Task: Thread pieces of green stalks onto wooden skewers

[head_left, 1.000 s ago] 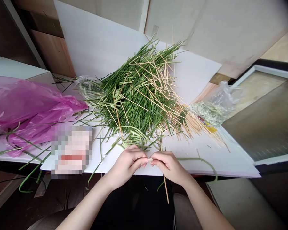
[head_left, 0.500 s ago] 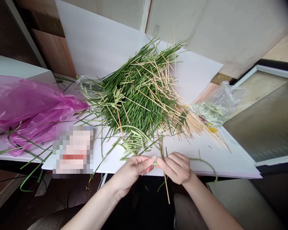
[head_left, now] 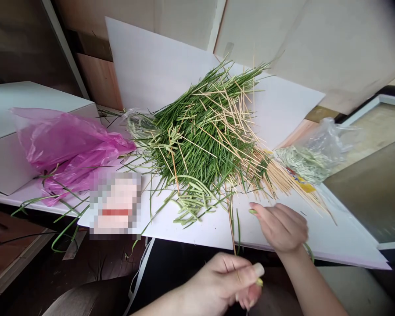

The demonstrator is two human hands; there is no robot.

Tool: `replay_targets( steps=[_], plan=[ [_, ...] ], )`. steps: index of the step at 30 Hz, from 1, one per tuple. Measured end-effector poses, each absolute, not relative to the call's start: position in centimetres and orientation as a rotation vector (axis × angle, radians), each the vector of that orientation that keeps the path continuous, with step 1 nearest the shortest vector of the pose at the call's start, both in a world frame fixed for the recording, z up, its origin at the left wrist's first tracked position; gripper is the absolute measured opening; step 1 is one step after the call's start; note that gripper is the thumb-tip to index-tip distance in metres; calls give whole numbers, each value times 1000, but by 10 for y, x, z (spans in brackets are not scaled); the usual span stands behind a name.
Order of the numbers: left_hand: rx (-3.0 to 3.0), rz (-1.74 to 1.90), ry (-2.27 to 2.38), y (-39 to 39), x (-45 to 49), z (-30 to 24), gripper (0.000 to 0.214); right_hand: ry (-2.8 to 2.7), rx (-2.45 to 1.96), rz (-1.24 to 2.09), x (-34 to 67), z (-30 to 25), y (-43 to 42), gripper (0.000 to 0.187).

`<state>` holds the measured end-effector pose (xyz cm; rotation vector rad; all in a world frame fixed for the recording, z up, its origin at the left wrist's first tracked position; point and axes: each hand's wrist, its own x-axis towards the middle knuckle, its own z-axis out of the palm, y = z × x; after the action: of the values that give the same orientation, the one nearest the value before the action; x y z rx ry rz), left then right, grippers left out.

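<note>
A big heap of green chive-like stems (head_left: 200, 140) mixed with thin bamboo skewers (head_left: 276, 177) lies on a white board (head_left: 283, 232). My left hand (head_left: 224, 281) is low, below the board's front edge, fingers pinched round a thin skewer (head_left: 232, 228) that rises up over the edge; a bit of green shows at the thumb tip. My right hand (head_left: 281, 226) rests over the board's front part, fingers curled, pinching a small green stem piece (head_left: 252, 211). A curved green stem (head_left: 307, 251) runs past its wrist.
A pink plastic bag (head_left: 66, 147) lies left on a white box (head_left: 16, 131). A clear bag of pale cut pieces (head_left: 309, 160) sits at the right. Short cut stem bits (head_left: 191, 204) lie near the front. A blurred-out patch (head_left: 115, 202) is at the left front.
My hands were together at the board's edge, pinching one stem. They have parted: the left dropped down and toward me with the skewer, the right moved right and up over the board. The camera shifted.
</note>
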<state>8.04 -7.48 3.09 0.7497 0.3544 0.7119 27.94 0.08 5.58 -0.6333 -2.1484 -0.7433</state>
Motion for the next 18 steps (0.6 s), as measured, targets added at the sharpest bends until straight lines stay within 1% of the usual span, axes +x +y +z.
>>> replay_targets(
  steps=[2,4,5,7,8,9,10,11,13,15,18],
  plan=[
    [1290,834,628,-58,67,27,59,-2261,-722,-553,271,48,6,11],
    [1827,1017,967,-33,49,20,53,-2380,-806,-349,260,37,8,19],
    [2025,1025,1115,-20,40,16,49,-2423,-841,-258,254,31,9,22],
    [2305,990,1334,2,25,5,38,-2471,-911,-103,244,21,9,19],
    [2388,975,1412,10,20,-1,33,-2478,-953,-39,240,17,9,18],
    [2441,980,1457,16,17,-5,28,-2478,-1000,16,236,14,10,23],
    [2473,1002,1484,20,15,-9,24,-2474,-1048,65,232,13,10,33],
    [2484,1040,1499,22,13,-12,25,-2469,-1094,110,229,12,11,43],
    [2455,1143,1516,23,13,-13,32,-2460,-1169,192,224,11,12,56],
    [2380,1232,1515,21,13,-11,28,-2454,-1221,268,221,11,13,60],
    [2269,1232,1465,18,11,-4,24,-2438,-1268,362,218,10,15,62]
  ],
)
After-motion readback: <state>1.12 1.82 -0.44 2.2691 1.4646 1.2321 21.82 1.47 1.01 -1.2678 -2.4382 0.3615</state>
